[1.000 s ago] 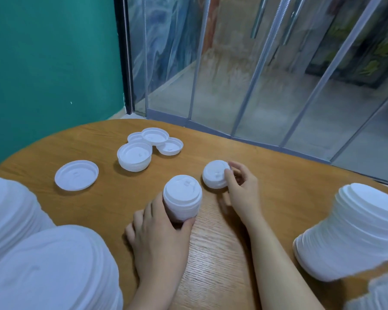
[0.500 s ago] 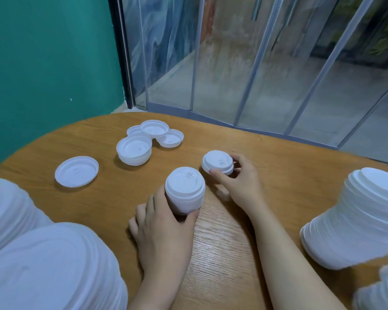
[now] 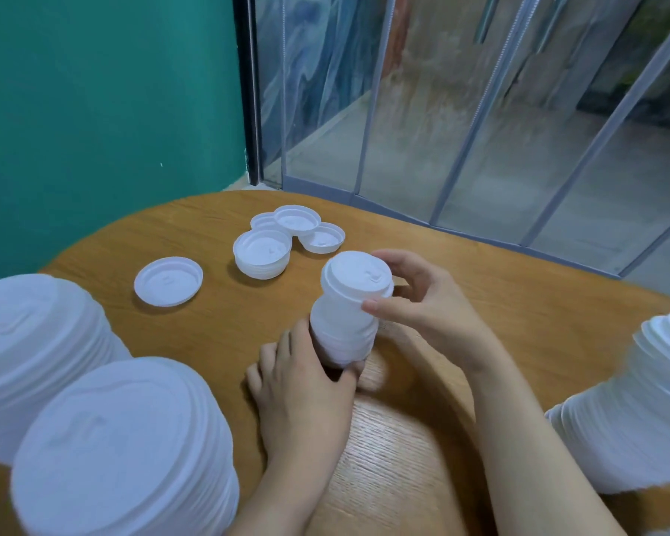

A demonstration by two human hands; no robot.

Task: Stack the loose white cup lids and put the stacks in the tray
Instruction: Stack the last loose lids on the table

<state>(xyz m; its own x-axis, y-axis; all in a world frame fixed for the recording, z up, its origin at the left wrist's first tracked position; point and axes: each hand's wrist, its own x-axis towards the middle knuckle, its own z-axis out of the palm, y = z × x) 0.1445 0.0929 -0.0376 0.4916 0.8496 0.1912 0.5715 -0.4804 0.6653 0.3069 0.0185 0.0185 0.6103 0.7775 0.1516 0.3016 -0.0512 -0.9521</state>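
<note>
the left hand [image 3: 302, 384] is gripping the base of a lid stack [image 3: 345, 326] standing on the table [image 3: 499, 303]. the right hand [image 3: 414, 299] is pinching the top lid [image 3: 356, 276], sitting tilted on that stack.

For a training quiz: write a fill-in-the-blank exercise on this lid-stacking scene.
1. The left hand grips the bottom of the lid stack, which stands on the ____ table.
2. The right hand sets a small lid pile on ____ of it.
3. The single lid lies ____ of the stack.

Missing: wooden; top; left
</note>
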